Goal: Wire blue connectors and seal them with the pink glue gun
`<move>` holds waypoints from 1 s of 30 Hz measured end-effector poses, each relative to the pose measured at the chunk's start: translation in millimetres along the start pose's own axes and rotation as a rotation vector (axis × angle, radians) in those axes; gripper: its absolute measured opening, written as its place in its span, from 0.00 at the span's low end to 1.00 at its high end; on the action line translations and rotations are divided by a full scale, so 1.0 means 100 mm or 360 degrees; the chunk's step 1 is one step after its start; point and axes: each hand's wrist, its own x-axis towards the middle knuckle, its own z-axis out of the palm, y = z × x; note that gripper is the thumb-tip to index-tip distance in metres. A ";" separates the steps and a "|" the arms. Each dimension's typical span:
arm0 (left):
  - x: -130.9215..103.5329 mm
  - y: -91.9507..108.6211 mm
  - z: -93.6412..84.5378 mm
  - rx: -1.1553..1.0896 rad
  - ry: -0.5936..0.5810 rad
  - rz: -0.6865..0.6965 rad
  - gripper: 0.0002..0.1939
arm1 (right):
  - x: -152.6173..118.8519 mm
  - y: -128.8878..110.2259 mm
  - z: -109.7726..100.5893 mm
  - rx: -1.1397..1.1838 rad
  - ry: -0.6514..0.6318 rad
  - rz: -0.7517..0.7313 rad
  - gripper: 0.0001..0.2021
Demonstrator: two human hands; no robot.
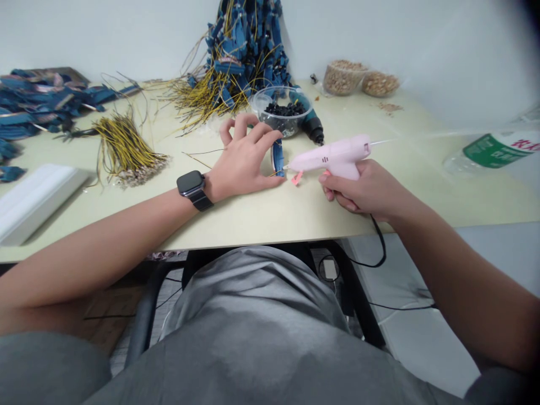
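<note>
In the head view, clamped a small blue piece (277, 158) between thumb and index fingertip of the left hand (243, 160), at the middle of the table (236, 216). Wrapped the right hand (366, 188) around the handle of a pink glue gun (327, 157), with the nozzle just beside the blue piece. Saw a clear tub of black parts (283, 117) beyond the left hand, partly blocking a teal and black tool (313, 125). Found a tall blue heap with yellow and black wires (248, 53) behind, more blue pieces (31, 107) far left, a wire bundle (126, 147) and a white box (40, 199) on the left, two containers of brown bits (361, 80) far right. Noticed a bottle (491, 152) at right, labelled green and white; could not read its red and white characters. Spotted no legible brand.
</note>
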 end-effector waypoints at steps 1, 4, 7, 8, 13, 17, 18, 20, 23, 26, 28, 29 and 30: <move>0.00 0.00 0.00 -0.0004 0.0006 0.0006 0.50 | 0.00 0.00 0.00 -0.0004 0.0000 0.0011 0.23; 0.00 -0.01 0.01 -0.0011 0.0031 0.0016 0.51 | -0.01 -0.02 0.00 0.0009 0.0003 0.0026 0.23; 0.00 -0.01 0.02 -0.0003 0.0034 0.0008 0.51 | -0.02 -0.04 0.00 0.0013 0.0016 0.0041 0.23; 0.00 -0.01 0.02 0.0000 0.0029 0.0004 0.51 | -0.02 -0.04 0.00 0.0009 0.0018 0.0050 0.23; 0.00 -0.01 0.02 -0.0005 0.0016 0.0014 0.50 | -0.02 -0.06 0.01 0.0018 0.0033 0.0061 0.24; 0.00 -0.01 0.02 -0.0008 0.0023 0.0020 0.50 | -0.02 -0.05 0.01 0.0018 0.0029 0.0050 0.24; 0.00 -0.01 0.01 0.0000 0.0017 0.0009 0.50 | -0.01 -0.05 0.01 0.0015 0.0030 0.0040 0.24; 0.00 0.01 0.01 0.0019 -0.0005 -0.0019 0.50 | -0.01 -0.03 0.01 0.0014 0.0037 0.0033 0.24; 0.01 0.02 0.00 0.0043 -0.0038 -0.0044 0.50 | 0.00 -0.01 0.00 0.0013 0.0030 0.0026 0.23; 0.01 0.02 0.01 0.0048 -0.0037 -0.0043 0.50 | 0.00 0.00 0.00 -0.0001 0.0019 0.0006 0.23; 0.01 0.01 0.02 0.0035 -0.0021 -0.0033 0.50 | 0.00 0.00 0.01 -0.0004 0.0020 -0.0004 0.23; 0.00 0.01 0.02 0.0026 -0.0010 -0.0027 0.50 | 0.00 0.00 0.01 -0.0007 0.0020 -0.0001 0.23; 0.00 0.00 0.02 0.0017 0.0002 -0.0022 0.50 | 0.00 -0.01 0.01 -0.0015 0.0021 0.0004 0.23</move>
